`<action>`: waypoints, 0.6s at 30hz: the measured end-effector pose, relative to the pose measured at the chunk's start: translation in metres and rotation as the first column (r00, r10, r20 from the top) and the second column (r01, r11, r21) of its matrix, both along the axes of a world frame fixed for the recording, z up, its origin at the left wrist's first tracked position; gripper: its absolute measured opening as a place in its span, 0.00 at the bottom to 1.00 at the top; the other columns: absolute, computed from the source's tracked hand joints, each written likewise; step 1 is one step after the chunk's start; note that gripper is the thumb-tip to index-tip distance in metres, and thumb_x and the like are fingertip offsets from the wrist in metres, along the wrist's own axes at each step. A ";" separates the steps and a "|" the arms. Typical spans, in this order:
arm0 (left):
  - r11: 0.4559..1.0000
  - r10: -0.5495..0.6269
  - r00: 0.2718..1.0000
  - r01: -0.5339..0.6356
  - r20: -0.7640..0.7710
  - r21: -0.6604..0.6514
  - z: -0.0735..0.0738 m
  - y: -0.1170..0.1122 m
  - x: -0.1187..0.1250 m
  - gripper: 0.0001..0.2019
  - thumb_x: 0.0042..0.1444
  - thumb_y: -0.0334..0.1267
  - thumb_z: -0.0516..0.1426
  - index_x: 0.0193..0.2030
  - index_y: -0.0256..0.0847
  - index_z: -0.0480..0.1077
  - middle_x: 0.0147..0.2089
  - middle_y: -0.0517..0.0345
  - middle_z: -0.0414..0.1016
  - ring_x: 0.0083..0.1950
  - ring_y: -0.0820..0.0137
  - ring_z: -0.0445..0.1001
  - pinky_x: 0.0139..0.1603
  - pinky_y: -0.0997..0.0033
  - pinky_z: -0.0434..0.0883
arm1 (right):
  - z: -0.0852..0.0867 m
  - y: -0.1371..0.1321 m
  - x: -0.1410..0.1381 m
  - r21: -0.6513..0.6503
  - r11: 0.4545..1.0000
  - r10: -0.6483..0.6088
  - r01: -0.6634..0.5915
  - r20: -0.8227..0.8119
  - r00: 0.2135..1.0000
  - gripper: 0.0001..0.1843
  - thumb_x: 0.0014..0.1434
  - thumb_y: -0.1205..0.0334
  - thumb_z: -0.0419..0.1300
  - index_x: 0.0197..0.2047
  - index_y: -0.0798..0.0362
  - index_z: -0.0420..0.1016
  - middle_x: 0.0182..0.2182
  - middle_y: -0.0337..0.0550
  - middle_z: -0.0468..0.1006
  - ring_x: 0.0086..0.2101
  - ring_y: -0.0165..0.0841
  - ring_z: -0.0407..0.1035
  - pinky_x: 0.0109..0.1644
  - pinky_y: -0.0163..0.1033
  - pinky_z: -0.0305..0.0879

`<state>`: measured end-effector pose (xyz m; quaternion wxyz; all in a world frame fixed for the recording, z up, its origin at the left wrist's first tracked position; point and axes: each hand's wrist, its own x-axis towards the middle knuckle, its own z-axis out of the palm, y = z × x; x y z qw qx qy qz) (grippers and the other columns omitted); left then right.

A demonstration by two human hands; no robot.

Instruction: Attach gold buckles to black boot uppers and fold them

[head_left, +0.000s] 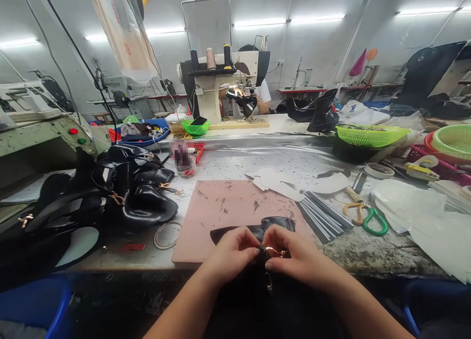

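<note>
My left hand (232, 253) and my right hand (290, 255) meet at the near edge of a pink work mat (228, 206). Both are closed in a pinch on a black leather piece (253, 229) that lies across the mat's front. Between my fingertips sits a small gold-coloured metal buckle (276, 252) attached to the leather. A thin metal loop hangs just below my fingers. The rest of the leather drops out of sight under my hands.
A pile of black boot uppers (121, 192) fills the left. Grey strips (324, 216), white cut pieces (279, 184), scissors (368, 216), tape and green baskets (371, 134) lie right. A person sits behind a sewing machine (221, 84) across the table.
</note>
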<state>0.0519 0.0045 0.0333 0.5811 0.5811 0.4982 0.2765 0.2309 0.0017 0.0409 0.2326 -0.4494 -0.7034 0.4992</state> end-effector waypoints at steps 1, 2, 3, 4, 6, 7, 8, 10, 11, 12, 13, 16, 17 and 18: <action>0.999 0.019 1.000 -0.018 -0.019 0.033 -0.001 -0.001 0.002 0.03 0.44 0.33 0.55 0.27 0.38 0.63 0.27 0.60 0.67 0.30 0.71 0.65 0.31 0.72 0.62 | 0.001 0.000 0.001 0.001 1.000 0.019 -0.019 0.020 1.000 0.11 0.45 0.69 0.58 0.33 0.51 0.62 0.26 0.33 0.65 0.29 0.30 0.60 0.33 0.34 0.57; 0.997 0.033 0.999 -0.030 -0.037 0.070 -0.002 -0.001 0.004 0.03 0.45 0.32 0.54 0.27 0.38 0.63 0.27 0.60 0.67 0.30 0.71 0.65 0.32 0.72 0.62 | 0.002 0.000 0.002 0.005 0.999 0.036 -0.036 0.042 0.998 0.11 0.46 0.70 0.57 0.34 0.50 0.61 0.26 0.33 0.65 0.30 0.30 0.60 0.33 0.34 0.57; 0.994 0.039 0.998 -0.033 -0.052 0.105 -0.002 -0.002 0.005 0.02 0.45 0.32 0.54 0.27 0.38 0.62 0.28 0.60 0.68 0.31 0.71 0.66 0.33 0.72 0.62 | 0.002 0.000 0.002 0.017 0.999 0.051 -0.052 0.063 0.997 0.11 0.46 0.71 0.56 0.34 0.50 0.61 0.27 0.34 0.65 0.30 0.30 0.60 0.34 0.34 0.57; 0.991 0.038 0.997 -0.029 -0.065 0.132 -0.003 -0.003 0.005 0.02 0.45 0.31 0.54 0.27 0.38 0.63 0.29 0.60 0.68 0.32 0.71 0.66 0.34 0.72 0.62 | 0.002 0.000 0.003 0.036 0.997 0.066 -0.069 0.080 0.995 0.12 0.46 0.72 0.54 0.35 0.50 0.60 0.28 0.34 0.65 0.31 0.30 0.60 0.34 0.35 0.57; 0.988 0.005 0.997 0.008 -0.083 0.153 -0.004 -0.003 0.004 0.03 0.45 0.32 0.54 0.29 0.38 0.64 0.30 0.59 0.69 0.34 0.70 0.67 0.35 0.72 0.63 | 0.000 -0.001 0.005 0.082 0.991 0.094 -0.102 0.094 0.991 0.14 0.47 0.75 0.52 0.36 0.50 0.61 0.29 0.35 0.65 0.32 0.31 0.60 0.36 0.35 0.57; 0.989 -0.025 0.996 0.037 -0.088 0.143 -0.004 -0.003 0.003 0.04 0.46 0.32 0.54 0.31 0.38 0.65 0.31 0.59 0.69 0.34 0.70 0.67 0.35 0.72 0.63 | -0.002 -0.001 0.006 0.098 0.989 0.105 -0.114 0.094 0.990 0.15 0.46 0.76 0.51 0.37 0.50 0.61 0.30 0.36 0.65 0.33 0.31 0.60 0.36 0.36 0.57; 0.990 -0.058 0.994 0.069 -0.095 0.121 -0.004 -0.003 0.001 0.05 0.47 0.34 0.55 0.33 0.38 0.66 0.32 0.59 0.70 0.34 0.70 0.67 0.35 0.72 0.63 | -0.003 -0.001 0.006 0.103 0.987 0.116 -0.125 0.088 0.989 0.16 0.46 0.76 0.50 0.38 0.50 0.61 0.31 0.36 0.65 0.33 0.31 0.60 0.37 0.36 0.57; 0.988 -0.128 0.984 0.137 -0.125 0.072 -0.004 -0.002 -0.003 0.07 0.50 0.38 0.53 0.34 0.38 0.68 0.32 0.58 0.70 0.32 0.70 0.67 0.32 0.72 0.64 | -0.006 0.000 0.006 0.081 0.987 0.132 -0.136 0.054 0.990 0.18 0.46 0.77 0.49 0.40 0.50 0.62 0.32 0.37 0.65 0.34 0.31 0.60 0.37 0.36 0.58; 0.985 -0.155 0.976 0.164 -0.151 0.052 -0.003 -0.001 -0.005 0.09 0.52 0.40 0.52 0.34 0.37 0.68 0.30 0.58 0.70 0.31 0.70 0.67 0.31 0.72 0.63 | -0.006 0.000 0.005 0.060 0.990 0.128 -0.129 0.031 0.991 0.19 0.46 0.77 0.49 0.40 0.50 0.61 0.32 0.37 0.66 0.33 0.31 0.61 0.37 0.36 0.58; 0.983 -0.172 0.970 0.181 -0.172 0.036 -0.002 -0.001 -0.006 0.10 0.53 0.42 0.51 0.32 0.37 0.69 0.29 0.58 0.70 0.29 0.70 0.67 0.30 0.71 0.63 | -0.007 0.000 0.005 0.038 0.993 0.115 -0.115 0.005 0.993 0.18 0.46 0.76 0.50 0.41 0.50 0.61 0.31 0.36 0.66 0.33 0.31 0.61 0.37 0.36 0.58; 0.983 -0.178 0.968 0.184 -0.177 0.018 -0.001 0.000 -0.006 0.11 0.52 0.42 0.51 0.30 0.37 0.69 0.27 0.58 0.69 0.28 0.70 0.67 0.30 0.71 0.63 | -0.006 0.000 0.005 0.019 0.995 0.097 -0.097 -0.021 0.995 0.17 0.47 0.74 0.52 0.41 0.50 0.61 0.30 0.36 0.66 0.32 0.30 0.61 0.36 0.35 0.59; 0.990 -0.137 0.988 0.134 -0.077 -0.050 0.002 0.000 -0.004 0.09 0.47 0.41 0.54 0.26 0.37 0.67 0.25 0.58 0.69 0.28 0.70 0.67 0.30 0.72 0.62 | -0.003 0.001 0.004 -0.007 0.997 0.070 -0.071 -0.058 0.996 0.12 0.48 0.69 0.56 0.38 0.51 0.62 0.28 0.35 0.66 0.31 0.30 0.62 0.35 0.34 0.58; 0.992 -0.108 0.994 0.106 -0.027 -0.068 0.001 0.000 -0.003 0.09 0.45 0.41 0.55 0.26 0.37 0.66 0.25 0.58 0.69 0.27 0.71 0.66 0.30 0.72 0.62 | -0.002 0.001 0.004 -0.009 0.997 0.078 -0.078 -0.053 0.996 0.11 0.48 0.69 0.56 0.36 0.51 0.62 0.28 0.35 0.66 0.31 0.30 0.62 0.34 0.34 0.58; 0.994 -0.077 0.997 0.078 0.017 -0.080 0.001 0.000 -0.002 0.09 0.43 0.41 0.56 0.25 0.37 0.65 0.24 0.59 0.68 0.27 0.72 0.65 0.29 0.73 0.61 | -0.001 0.000 0.003 -0.015 0.996 0.087 -0.087 -0.037 0.996 0.10 0.48 0.70 0.56 0.36 0.51 0.62 0.28 0.35 0.66 0.31 0.30 0.62 0.34 0.34 0.58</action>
